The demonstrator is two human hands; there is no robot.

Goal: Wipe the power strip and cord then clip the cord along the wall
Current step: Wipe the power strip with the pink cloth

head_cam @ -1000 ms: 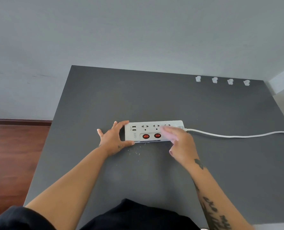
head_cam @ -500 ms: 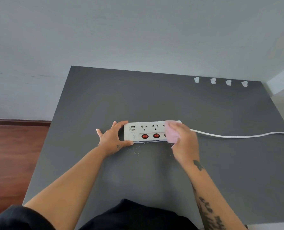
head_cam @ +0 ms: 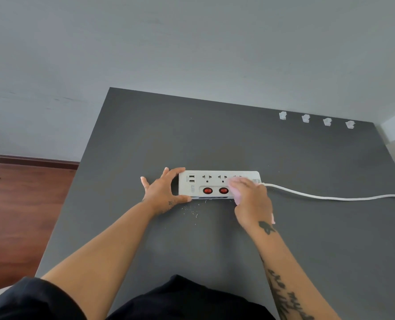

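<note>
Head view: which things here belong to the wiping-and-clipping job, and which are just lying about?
Job: power strip, gripped at its end by the left hand; pink cloth, pressed on the strip by the right hand; white cord; four white clips in a row.
Not the job: pale specks on the grey table; wooden floor.

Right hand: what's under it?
A pink cloth pressed on the power strip's cord end, showing at the right hand's fingertips and wrist. The strip's surface beneath is covered.

Print on power strip (head_cam: 217,181) too small, nothing legible
</note>
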